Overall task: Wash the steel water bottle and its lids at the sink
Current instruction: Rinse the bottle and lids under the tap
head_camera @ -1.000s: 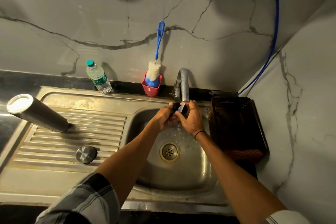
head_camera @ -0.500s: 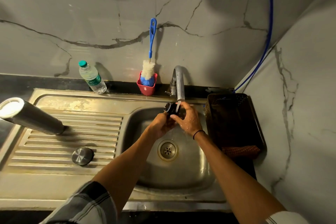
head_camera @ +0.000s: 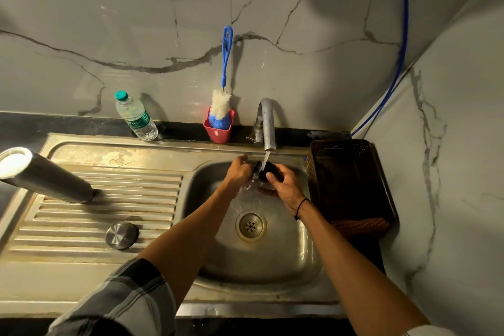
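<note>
A small black lid (head_camera: 266, 169) is under the running water from the tap (head_camera: 266, 123), over the sink basin (head_camera: 272, 254). My right hand (head_camera: 283, 185) grips the lid from the right, thumb on its front. My left hand (head_camera: 239, 172) has curled fingers on the lid's left side. The steel water bottle (head_camera: 46, 177) stands upside down on the ribbed drainboard at the left. A round steel lid (head_camera: 122, 235) lies flat on the drainboard near its front.
A red cup (head_camera: 218, 132) with a blue-handled bottle brush (head_camera: 225, 63) stands behind the sink beside a plastic water bottle (head_camera: 135, 117). A dark perforated basket (head_camera: 351, 180) with an orange cloth (head_camera: 362, 226) sits right of the basin, against the wall.
Both hands have lowered slightly below the spout with the black lid. The stream now falls onto the lid.
</note>
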